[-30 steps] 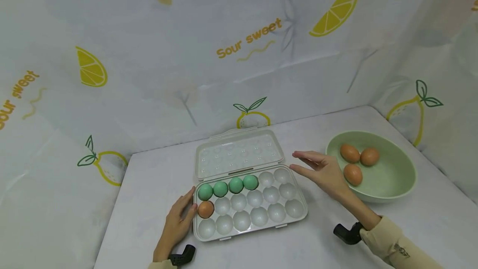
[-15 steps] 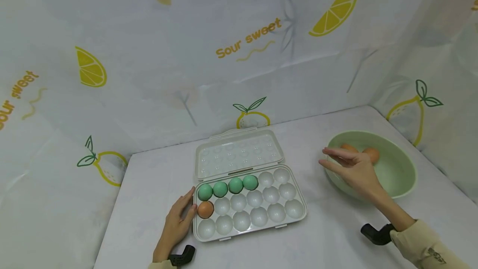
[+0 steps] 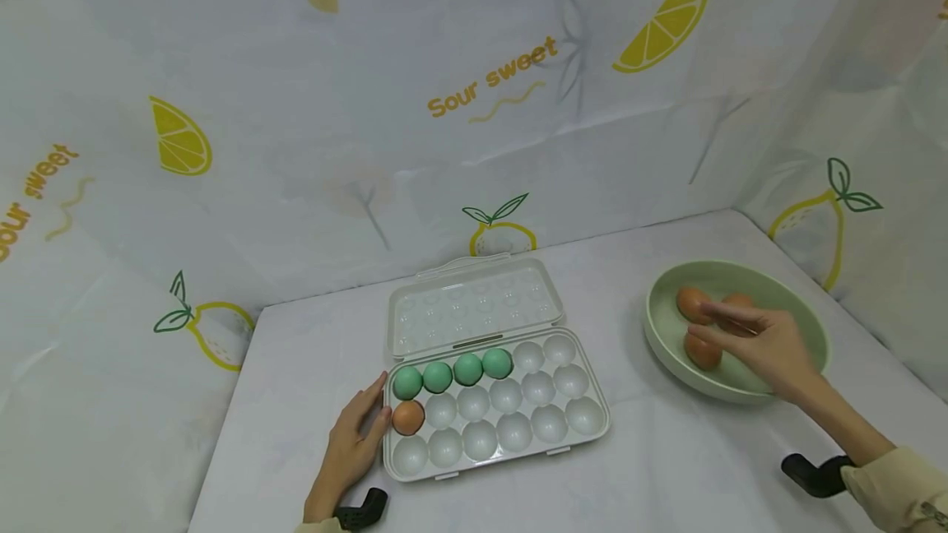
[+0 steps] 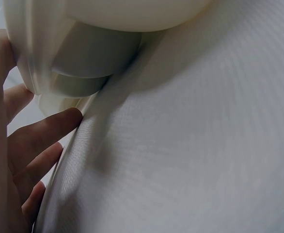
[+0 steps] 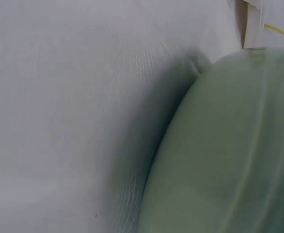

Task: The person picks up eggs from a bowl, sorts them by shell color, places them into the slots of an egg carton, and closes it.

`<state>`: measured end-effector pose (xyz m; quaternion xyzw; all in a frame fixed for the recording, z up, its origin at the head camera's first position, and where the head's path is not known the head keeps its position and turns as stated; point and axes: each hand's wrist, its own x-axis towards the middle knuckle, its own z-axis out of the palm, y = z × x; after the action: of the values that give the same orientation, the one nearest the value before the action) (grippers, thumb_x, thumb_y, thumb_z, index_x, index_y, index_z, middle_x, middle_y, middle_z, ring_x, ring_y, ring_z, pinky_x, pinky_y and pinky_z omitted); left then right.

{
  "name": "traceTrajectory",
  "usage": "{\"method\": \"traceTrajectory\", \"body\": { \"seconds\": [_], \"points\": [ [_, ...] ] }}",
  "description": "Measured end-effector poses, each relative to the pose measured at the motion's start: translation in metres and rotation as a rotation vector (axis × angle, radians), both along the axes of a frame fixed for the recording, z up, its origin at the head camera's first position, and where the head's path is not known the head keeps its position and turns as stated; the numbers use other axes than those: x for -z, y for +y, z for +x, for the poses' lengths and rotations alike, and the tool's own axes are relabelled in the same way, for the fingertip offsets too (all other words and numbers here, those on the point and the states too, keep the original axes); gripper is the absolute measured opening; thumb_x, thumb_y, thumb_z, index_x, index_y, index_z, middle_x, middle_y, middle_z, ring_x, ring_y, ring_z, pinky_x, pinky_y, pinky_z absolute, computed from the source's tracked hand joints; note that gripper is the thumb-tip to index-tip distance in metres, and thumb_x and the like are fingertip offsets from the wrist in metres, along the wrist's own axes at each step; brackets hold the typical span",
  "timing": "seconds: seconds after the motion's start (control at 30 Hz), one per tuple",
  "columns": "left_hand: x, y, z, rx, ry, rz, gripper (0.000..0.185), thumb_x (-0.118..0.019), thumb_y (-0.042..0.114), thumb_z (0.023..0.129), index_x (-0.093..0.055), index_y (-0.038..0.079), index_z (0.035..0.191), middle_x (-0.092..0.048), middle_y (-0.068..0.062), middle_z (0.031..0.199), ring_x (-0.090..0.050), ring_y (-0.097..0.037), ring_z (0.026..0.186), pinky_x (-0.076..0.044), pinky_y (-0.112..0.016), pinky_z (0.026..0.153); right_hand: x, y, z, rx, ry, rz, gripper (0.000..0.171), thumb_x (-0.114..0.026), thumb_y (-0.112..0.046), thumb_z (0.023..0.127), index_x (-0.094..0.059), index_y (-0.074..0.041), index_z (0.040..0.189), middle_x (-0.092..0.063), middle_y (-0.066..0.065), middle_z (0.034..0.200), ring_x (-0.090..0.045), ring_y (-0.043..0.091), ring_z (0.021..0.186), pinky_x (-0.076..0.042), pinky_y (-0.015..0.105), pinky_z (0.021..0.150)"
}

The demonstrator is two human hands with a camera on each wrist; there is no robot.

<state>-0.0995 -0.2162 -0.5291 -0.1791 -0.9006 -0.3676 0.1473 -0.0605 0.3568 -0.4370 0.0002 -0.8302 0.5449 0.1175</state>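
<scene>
My left hand (image 3: pixel 355 434) rests against the left edge of a white egg box (image 3: pixel 504 459), its fingers fairly straight along the side; the left wrist view shows the fingers (image 4: pixel 45 131) by the box wall. Four green eggs would be several: several green eggs (image 3: pixel 467 368) sit in the back row and one brown egg (image 3: pixel 408 417) lies at the left of the middle row. Over a pale green bowl (image 3: pixel 796 336), my right hand (image 3: pixel 778 352) reaches with thumb and fingers apart above brown eggs (image 3: pixel 703 350). The fingers partly hide one egg (image 3: pixel 737 300). The right hand is outside its wrist view.
The box's clear lid (image 3: pixel 474 307) is folded back toward the printed wall cloth (image 3: pixel 333 146). A white cloth covers the table (image 3: pixel 629 467). In the right wrist view, the bowl's outer wall (image 5: pixel 205 155) fills the right side.
My right hand has moved right from beside the egg box to over the bowl's eggs. The left hand stays at the box's edge.
</scene>
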Motion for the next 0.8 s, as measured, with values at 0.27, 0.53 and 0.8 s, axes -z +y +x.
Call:
{"method": "traceTrajectory", "body": {
  "seconds": [0.27,0.53,0.8],
  "points": [
    [0.0,0.0,0.0,0.009,0.019,0.009,0.053,-0.067,0.009,0.095,-0.057,0.013,0.147,-0.064,-0.017,0.142,-0.059,-0.044,0.129,-0.017,0.0,0.12,0.007,0.016,-0.005,-0.072,-0.129,0.152,0.041,-0.076,0.0,0.089,-0.062,0.021,0.122,-0.064,-0.039,0.101,-0.058,-0.023,0.093,-0.055,0.004,0.073],
    [0.0,0.001,0.001,-0.001,0.011,0.008,0.052,-0.067,0.009,0.095,-0.057,0.012,0.146,-0.064,-0.017,0.142,-0.059,-0.044,0.129,-0.017,0.001,0.12,0.01,0.013,-0.014,-0.19,-0.154,0.257,0.045,-0.08,0.0,0.083,-0.066,0.013,0.124,-0.071,-0.01,0.119,-0.047,-0.027,0.102,-0.056,0.006,0.076],
    [-0.002,0.001,0.002,-0.005,-0.015,0.016,0.052,-0.067,0.012,0.096,-0.057,0.014,0.147,-0.064,-0.017,0.142,-0.058,-0.044,0.13,-0.016,0.002,0.12,0.013,0.011,-0.02,-0.316,-0.214,0.302,0.051,-0.076,0.009,0.077,-0.065,0.014,0.126,-0.067,0.032,0.126,-0.044,-0.026,0.104,-0.055,0.009,0.075]
  ]
}}
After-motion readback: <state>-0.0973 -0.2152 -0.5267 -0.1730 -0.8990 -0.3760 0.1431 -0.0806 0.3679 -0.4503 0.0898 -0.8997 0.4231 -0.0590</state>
